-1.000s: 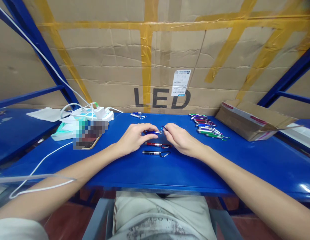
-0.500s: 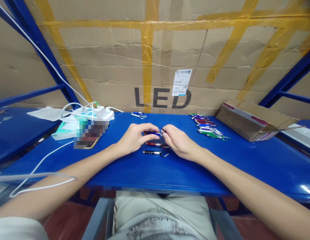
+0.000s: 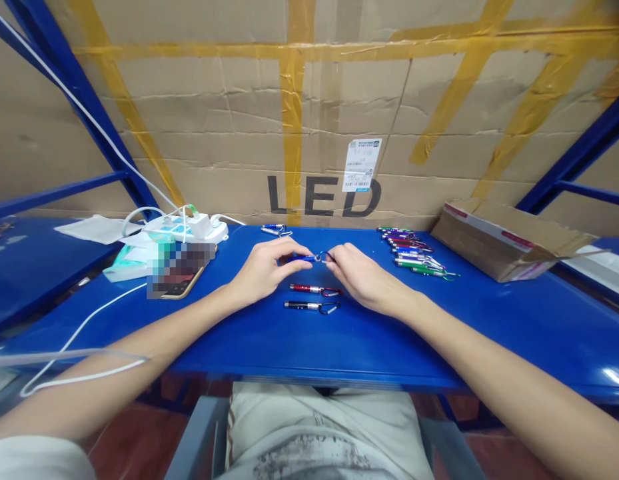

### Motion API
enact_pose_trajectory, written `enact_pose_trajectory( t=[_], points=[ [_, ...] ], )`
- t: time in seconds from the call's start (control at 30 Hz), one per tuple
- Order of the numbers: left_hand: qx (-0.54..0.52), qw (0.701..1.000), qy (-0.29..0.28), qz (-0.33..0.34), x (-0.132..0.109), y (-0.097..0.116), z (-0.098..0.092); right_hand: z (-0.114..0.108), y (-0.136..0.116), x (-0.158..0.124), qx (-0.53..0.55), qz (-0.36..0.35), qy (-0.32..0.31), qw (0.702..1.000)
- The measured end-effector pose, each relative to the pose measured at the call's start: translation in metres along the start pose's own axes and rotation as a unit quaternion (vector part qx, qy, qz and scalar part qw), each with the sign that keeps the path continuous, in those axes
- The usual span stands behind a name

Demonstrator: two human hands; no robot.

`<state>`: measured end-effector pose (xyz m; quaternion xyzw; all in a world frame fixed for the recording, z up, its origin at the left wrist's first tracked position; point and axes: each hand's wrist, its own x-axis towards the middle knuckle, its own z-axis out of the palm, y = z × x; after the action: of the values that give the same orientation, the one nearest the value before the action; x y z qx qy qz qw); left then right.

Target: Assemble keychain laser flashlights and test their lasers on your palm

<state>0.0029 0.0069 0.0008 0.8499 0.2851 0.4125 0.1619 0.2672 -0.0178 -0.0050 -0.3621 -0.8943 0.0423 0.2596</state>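
Both hands meet over the middle of the blue table (image 3: pixel 339 347). My left hand (image 3: pixel 266 270) pinches the body of a small blue keychain flashlight (image 3: pixel 305 258), held just above the tabletop. My right hand (image 3: pixel 362 280) pinches the carabiner clip at that flashlight's right end. Just in front of the hands lie a red keychain flashlight (image 3: pixel 314 289) and a black keychain flashlight (image 3: pixel 309 306), each with its clip pointing right.
A row of several coloured keychain flashlights (image 3: pixel 414 253) lies to the right, beside an open cardboard box (image 3: pixel 504 240). One more flashlight (image 3: pixel 275 230) rests at the back. A power strip (image 3: pixel 186 228), a phone (image 3: pixel 176 283) and a white cable (image 3: pixel 84 327) sit at the left. A big "LED" carton (image 3: pixel 309 120) stands behind.
Both hands have lifted the blue flashlight slightly up and away from the red and black ones, which have not moved.
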Motion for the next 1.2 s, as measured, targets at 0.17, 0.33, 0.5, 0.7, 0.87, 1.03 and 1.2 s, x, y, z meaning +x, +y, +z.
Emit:
enact_pose_trajectory(
  t=[0.17,0.33,0.5,0.7,0.87,1.03,1.2],
  points=[
    [0.031,0.999,-0.007,0.012,0.001,-0.006,-0.002,-0.003,0.006,0.000,-0.009,-0.013,-0.010,1.000],
    [0.038,0.998,-0.033,0.025,0.000,-0.012,-0.002,-0.003,0.015,-0.001,-0.011,-0.029,-0.006,0.999],
    [0.063,0.995,-0.071,0.021,0.000,-0.013,-0.002,-0.007,0.027,-0.001,-0.009,-0.015,-0.001,1.000],
    [0.073,0.993,-0.089,0.009,0.000,-0.014,-0.003,-0.012,0.031,0.000,0.042,0.004,-0.014,0.999],
    [0.082,0.992,-0.099,0.000,0.000,-0.013,-0.004,-0.014,0.031,0.001,0.079,0.021,-0.026,0.996],
    [0.095,0.990,-0.103,-0.017,0.000,-0.014,-0.003,-0.013,0.032,0.002,0.134,0.076,-0.038,0.987],
    [0.094,0.989,-0.110,-0.023,-0.001,-0.015,-0.002,-0.011,0.031,0.003,0.180,0.122,-0.040,0.975]
  ],
)
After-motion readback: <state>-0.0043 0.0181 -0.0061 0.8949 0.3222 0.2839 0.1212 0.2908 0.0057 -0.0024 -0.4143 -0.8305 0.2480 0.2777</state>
